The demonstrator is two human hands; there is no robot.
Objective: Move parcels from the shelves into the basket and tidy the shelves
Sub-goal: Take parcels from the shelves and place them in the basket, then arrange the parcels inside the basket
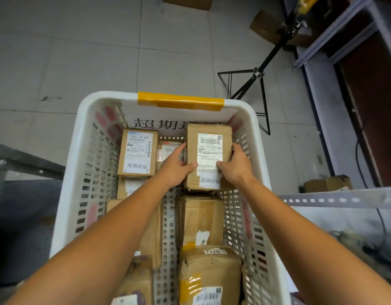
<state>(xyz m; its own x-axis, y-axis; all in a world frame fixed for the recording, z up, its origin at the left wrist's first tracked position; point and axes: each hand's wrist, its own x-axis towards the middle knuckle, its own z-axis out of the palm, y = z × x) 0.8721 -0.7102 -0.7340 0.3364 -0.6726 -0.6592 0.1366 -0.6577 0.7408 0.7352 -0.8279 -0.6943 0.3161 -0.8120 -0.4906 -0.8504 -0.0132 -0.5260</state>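
A white plastic basket [64, 194] with a yellow-taped far rim stands on the floor below me and holds several brown cardboard parcels. Both of my hands grip one labelled parcel [209, 142] at the basket's far right. My left hand [176, 167] clasps its left side with the thumb on top. My right hand [235, 167] clasps its right side the same way. Another labelled parcel [137, 151] lies at the far left of the basket. A taped parcel [210, 274] lies nearest me on the right.
A black tripod [257, 73] stands on the tiled floor beyond the basket's right corner. Metal shelving [335, 29] runs along the right, with a perforated shelf rail [335, 200] close to my right arm. Cardboard boxes [326, 183] sit on the floor at right.
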